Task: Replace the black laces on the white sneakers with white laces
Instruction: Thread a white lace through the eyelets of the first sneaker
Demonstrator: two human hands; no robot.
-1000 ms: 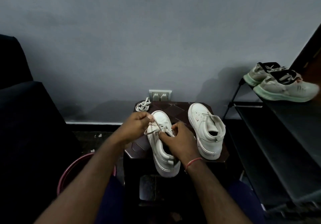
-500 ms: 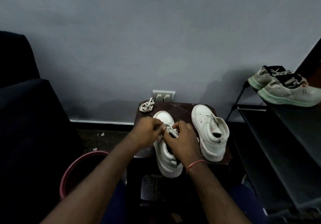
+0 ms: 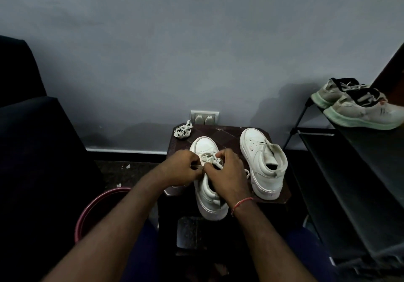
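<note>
Both hands are working over the nearer shoe. This low white leather sneaker point(image 3: 204, 145) lies toward the near left of the small dark brown table point(image 3: 220, 131), its toe aimed at the far edge and its heel poking past the near edge. A flat white lace point(image 3: 208, 157) crosses its eyelets just behind the toe cap, so threading has plainly begun here.

The left hand point(image 3: 183, 168) has its fingers curled in, pinching a run of that lace at the shoe's left side. The right hand point(image 3: 227, 172) is curled over the tongue, its fingertips meeting the left hand's and nipping the same lace. How many rows are through I cannot tell, because the knuckles hide the upper eyelets.

Now the partner. The second white sneaker point(image 3: 260, 157) stands by the table's right edge with its throat open and no lace across it. A thin dark streak near its eyelets is too small to identify. A bundled white lace point(image 3: 182, 131) waits at the far left corner, apart from both shoes, and it looks meant for that one.

No black lace shows on the table, so I judge the stripping finished on both shoes. One shoe is mid-lacing and the other has not been started, so less than half of the re-lacing looks done. What is left is to finish these rows, snug them up, then thread the whole second sneaker.
</note>
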